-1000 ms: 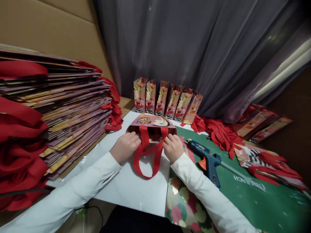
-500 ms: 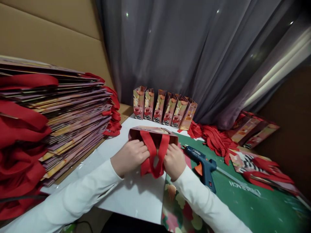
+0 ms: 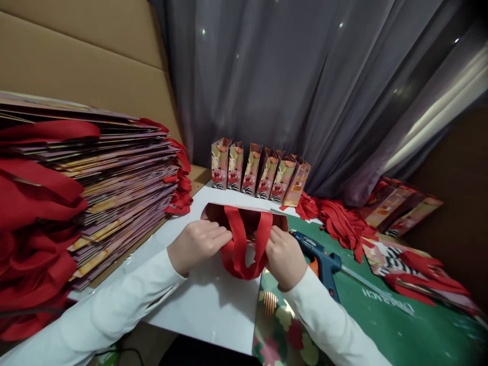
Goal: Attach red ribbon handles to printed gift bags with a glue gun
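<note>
A paper gift bag (image 3: 282, 222) is held between my hands over the white board, its open top facing me. Two red ribbon handles (image 3: 239, 239) hang from it in loops, one across the opening and down the near side. My left hand (image 3: 200, 245) is closed on the bag's left edge, fingers bent inward. On the opposite edge, my right hand (image 3: 285, 255) is closed in the same way. Most fingertips are hidden by the bag and ribbon. Just right of my right hand lies a blue glue gun (image 3: 320, 259) with an orange trigger and a clear glue stick.
At the left rises a tall stack of flat bags (image 3: 125, 178) with red ribbons. Several small bags (image 3: 251, 170) stand in a row by the grey curtain (image 3: 259, 76). Red ribbons (image 3: 339, 218) lie behind the green mat (image 3: 366, 325). More bags (image 3: 396, 203) stand at the right.
My hands have moved slightly apart, and the bag's top has widened and tipped toward me, showing more of its dark inside. The view has shifted a little.
</note>
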Tool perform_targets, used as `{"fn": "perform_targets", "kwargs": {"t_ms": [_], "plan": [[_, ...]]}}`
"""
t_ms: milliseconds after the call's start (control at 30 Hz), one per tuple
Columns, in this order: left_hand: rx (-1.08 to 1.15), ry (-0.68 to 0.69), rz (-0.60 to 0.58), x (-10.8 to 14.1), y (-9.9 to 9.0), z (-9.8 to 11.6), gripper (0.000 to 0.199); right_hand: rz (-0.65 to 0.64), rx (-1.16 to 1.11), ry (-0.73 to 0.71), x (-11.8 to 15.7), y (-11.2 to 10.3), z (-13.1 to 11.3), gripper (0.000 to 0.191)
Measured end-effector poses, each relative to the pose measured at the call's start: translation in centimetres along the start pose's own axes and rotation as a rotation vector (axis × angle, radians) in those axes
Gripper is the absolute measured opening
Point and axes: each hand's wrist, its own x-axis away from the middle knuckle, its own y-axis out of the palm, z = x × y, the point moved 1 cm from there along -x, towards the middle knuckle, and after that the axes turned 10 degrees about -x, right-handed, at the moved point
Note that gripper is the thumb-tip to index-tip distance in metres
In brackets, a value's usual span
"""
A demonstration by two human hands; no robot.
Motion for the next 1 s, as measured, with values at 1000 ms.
{"fn": "perform_targets", "kwargs": {"t_ms": [1000], "plan": [[0.807, -0.584, -0.271, -3.0, -4.0, 0.3, 0.022, 0.053, -0.091, -0.021, -0.3, -2.0, 1.6, 0.018]]}}
